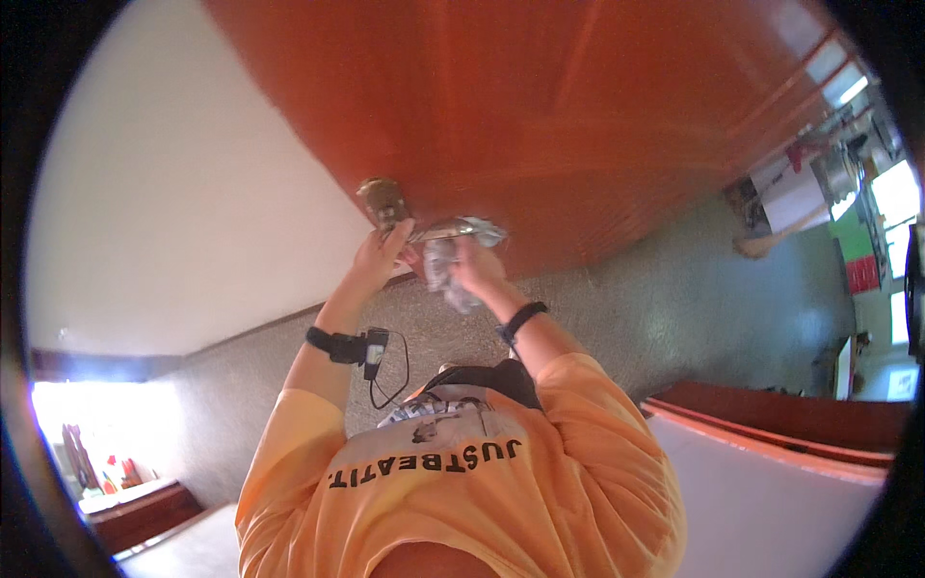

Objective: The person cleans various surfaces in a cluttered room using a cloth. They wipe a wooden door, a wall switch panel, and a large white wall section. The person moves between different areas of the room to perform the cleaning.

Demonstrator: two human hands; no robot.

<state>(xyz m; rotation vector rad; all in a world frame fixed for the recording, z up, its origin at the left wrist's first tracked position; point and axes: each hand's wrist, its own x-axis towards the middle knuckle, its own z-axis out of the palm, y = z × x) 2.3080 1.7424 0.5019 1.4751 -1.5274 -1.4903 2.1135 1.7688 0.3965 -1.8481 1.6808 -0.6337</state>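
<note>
A reddish-brown wooden door [506,108] stands before me, with a brassy lock fitting [383,199] near its left edge. From the fitting side a shiny metal lever handle [444,233] reaches to the right. My left hand [376,260] grips the handle near its base, thumb on top. In my right hand [478,267] is a crumpled greyish-white cloth [441,271], pressed around the free end of the lever. The right hand and cloth are slightly blurred. Part of the handle is hidden behind the cloth and fingers.
A pale wall [166,166] meets the door's left edge. Below lies a grey floor [636,318]. A second reddish-brown wooden panel [780,419] stands at lower right. At far right are a broom [784,235] and assorted items. A dark wooden cabinet [148,513] is at lower left.
</note>
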